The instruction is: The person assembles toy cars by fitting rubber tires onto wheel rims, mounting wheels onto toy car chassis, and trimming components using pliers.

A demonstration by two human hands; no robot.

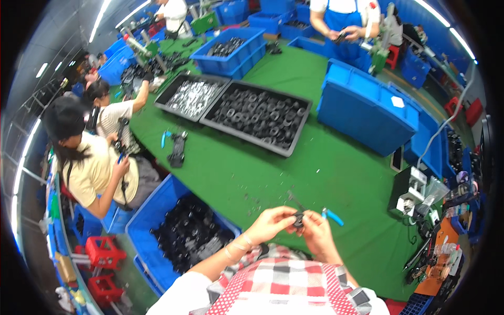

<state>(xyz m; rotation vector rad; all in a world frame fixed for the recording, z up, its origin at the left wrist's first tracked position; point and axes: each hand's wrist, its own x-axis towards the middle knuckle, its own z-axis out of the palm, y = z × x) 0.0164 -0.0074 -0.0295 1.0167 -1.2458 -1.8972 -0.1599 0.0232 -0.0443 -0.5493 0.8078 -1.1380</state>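
Close in front of my body, both hands meet on one small round black part (pixel 298 220). My left hand (pixel 273 223) pinches it from the left, and my right hand (pixel 317 231) grips its other side. A thin dark piece (pixel 295 198) sticks out from between the fingers toward the far side; whether it joins the round part I cannot tell. Just right of my right hand lies a blue-handled tool (pixel 333 217) on the green tabletop (pixel 362 210). The fingertips hide much of the round part.
Across the table stand a tray of black rings (pixel 252 118) and a tray of small silvery parts (pixel 191 97). A blue bin (pixel 142 223) of black parts sits at my left. A tipped blue crate (pixel 367 113) is at the far right. Co-workers (pixel 100 168) sit along the left edge.
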